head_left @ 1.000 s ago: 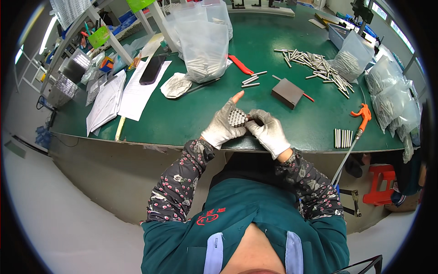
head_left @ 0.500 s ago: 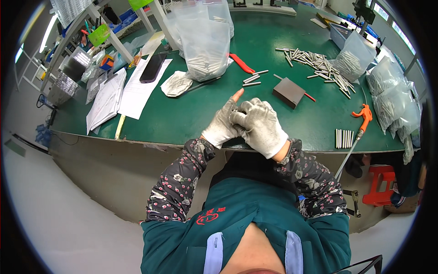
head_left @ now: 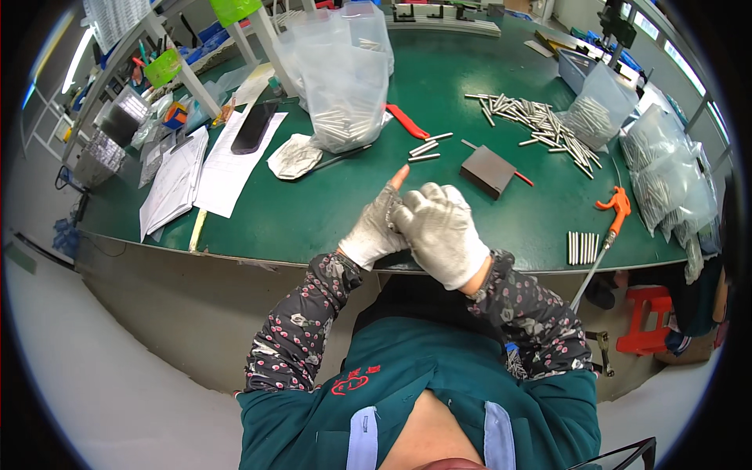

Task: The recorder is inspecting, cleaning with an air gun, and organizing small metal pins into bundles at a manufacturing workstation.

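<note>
Both my hands wear white knit gloves and meet above the near edge of the green table (head_left: 313,211). My left hand (head_left: 374,233) is cupped around a small bundle of short metal rods, its forefinger pointing up. My right hand (head_left: 442,231) lies curled over the left palm and hides nearly the whole bundle. A few loose rods (head_left: 427,146) lie on the table just beyond my hands, next to a dark grey block (head_left: 487,170).
A clear plastic bag of rods (head_left: 341,86) stands at the back. A heap of loose rods (head_left: 533,117) and more filled bags (head_left: 666,180) lie at the right. An orange-handled air gun (head_left: 615,207), a short row of rods (head_left: 581,247), papers (head_left: 196,172) and a red stool (head_left: 646,325) are also around.
My right hand has moved left from beside the bundle to on top of it, covering the rod ends that showed in my left palm. The left hand has barely moved.
</note>
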Demonstrator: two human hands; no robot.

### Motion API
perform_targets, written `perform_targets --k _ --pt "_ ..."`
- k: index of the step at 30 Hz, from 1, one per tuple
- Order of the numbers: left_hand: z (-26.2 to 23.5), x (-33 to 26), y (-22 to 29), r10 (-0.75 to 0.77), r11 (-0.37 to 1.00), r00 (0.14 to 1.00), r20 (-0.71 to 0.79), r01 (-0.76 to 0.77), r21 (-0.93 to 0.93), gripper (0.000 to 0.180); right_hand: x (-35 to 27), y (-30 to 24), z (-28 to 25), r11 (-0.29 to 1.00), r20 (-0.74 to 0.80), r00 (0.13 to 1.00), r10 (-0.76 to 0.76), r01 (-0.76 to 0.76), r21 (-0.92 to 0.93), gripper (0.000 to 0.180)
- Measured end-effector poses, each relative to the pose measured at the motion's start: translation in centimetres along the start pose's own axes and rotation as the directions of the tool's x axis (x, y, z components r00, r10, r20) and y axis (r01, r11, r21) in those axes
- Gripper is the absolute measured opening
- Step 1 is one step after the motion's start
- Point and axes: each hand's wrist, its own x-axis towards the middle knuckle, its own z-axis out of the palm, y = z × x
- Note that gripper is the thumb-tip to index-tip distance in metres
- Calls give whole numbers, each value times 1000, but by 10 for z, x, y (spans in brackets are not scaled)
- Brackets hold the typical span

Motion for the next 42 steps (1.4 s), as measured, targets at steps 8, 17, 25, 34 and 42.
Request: perform_targets --k 8,17,25,34,42 --pt "2 3 6 -151 906 980 129 190 -378 100 4 3 -9 982 69 995 78 -88 166 19" --pt "-11 -1 22 -127 956 989 76 142 -255 94 13 65 22 516 -33 762 646 -405 754 9" --pt "-8 -2 24 -126 933 987 103 154 -327 96 -14 72 64 631 101 676 730 -724 278 22" --pt "0 -1 1 -67 830 995 72 96 -550 116 -19 33 28 504 409 847 341 -532 681 49" --pt "-4 -6 -5 8 961 1000 -6 -10 -278 130 -24 38 39 423 420 878 229 -479 770 48"
